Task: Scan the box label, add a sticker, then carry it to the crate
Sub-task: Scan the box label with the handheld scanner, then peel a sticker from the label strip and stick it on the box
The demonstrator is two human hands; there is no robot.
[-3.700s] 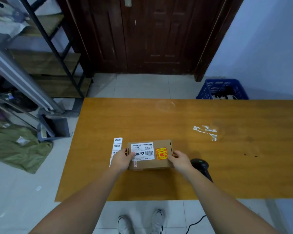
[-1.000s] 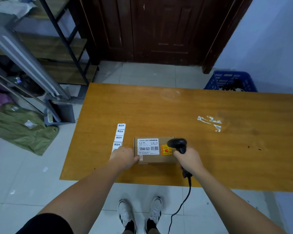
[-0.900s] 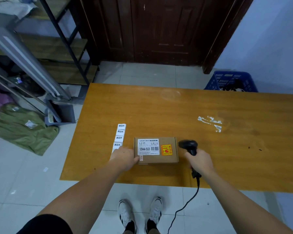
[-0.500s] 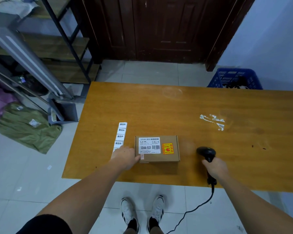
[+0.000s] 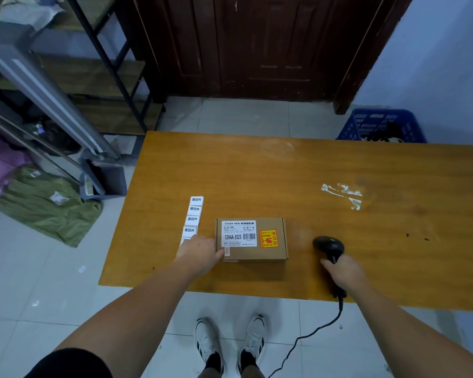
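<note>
Your right hand (image 5: 344, 271) has its grip clamped on the handle of the black scanner (image 5: 328, 246), head resting on the worktop (image 5: 366, 241) beyond your knuckles; well to its left sits the cardboard box (image 5: 253, 239), label up; your left hand (image 5: 201, 252) presses loosely against the box's left edge, fingers not curled round anything; just beyond that hand lies the sticker strip (image 5: 192, 218); far past your right grip, on the floor, the blue crate (image 5: 381, 126).

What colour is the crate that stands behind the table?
Blue, with slotted walls: the crate shows best in the head view.
</note>
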